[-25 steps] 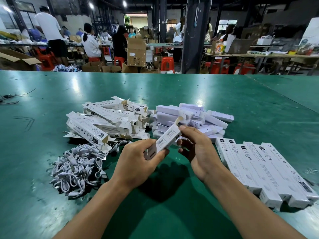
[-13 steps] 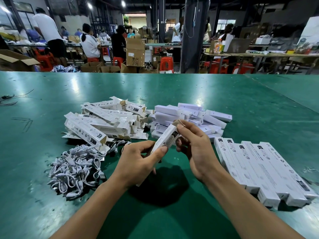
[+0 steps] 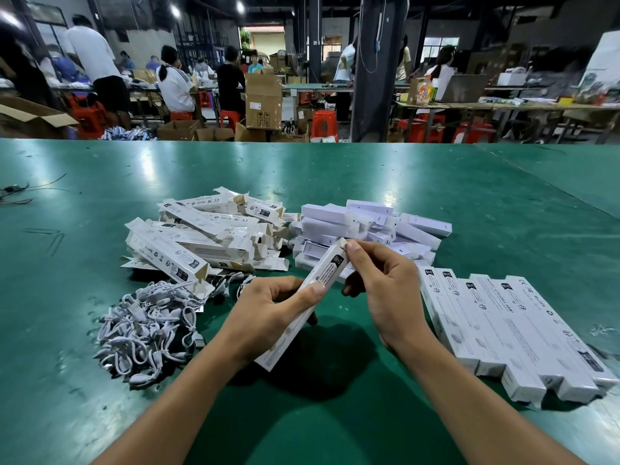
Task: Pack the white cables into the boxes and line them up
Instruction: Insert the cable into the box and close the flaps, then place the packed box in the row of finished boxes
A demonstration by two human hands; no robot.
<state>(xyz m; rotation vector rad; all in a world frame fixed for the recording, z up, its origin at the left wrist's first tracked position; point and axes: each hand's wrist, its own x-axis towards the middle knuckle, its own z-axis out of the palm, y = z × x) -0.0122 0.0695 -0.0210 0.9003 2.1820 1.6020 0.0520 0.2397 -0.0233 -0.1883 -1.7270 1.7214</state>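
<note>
- Held one long white box (image 3: 323, 280) at frame centre, tilted, with its upper end toward the upper right and its lower end just above the green table (image 3: 335, 431).
- Gripped that box about its middle with the left hand (image 3: 268, 313): thumb laid flat along the printed top face, other fingers curled beneath.
- Pinched the upper end of the box with the right hand (image 3: 385, 290): a fingertip (image 3: 351, 246) pressed on the end flap, remaining fingers loosely curled. Could not tell the contents of the box.
- Showed the white cables (image 3: 147, 327) in a tangled heap at lower left, on the table, near the left forearm and apart from the held box.
- Showed a loose pile of printed boxes (image 3: 201, 236) with open end flaps at centre left, just above the cable heap and touching it.
- Showed a second pile of plain white boxes (image 3: 362, 223) at centre, behind both hands.
- Showed a row of closed boxes (image 3: 503, 330) at right, laid flat, side by side and touching, the nearest just beside the right wrist.
- Showed, across the top of the frame, other people (image 3: 174, 82) at tables, cardboard cartons (image 3: 263, 99) and red stools (image 3: 323, 124), well apart from the hands.
</note>
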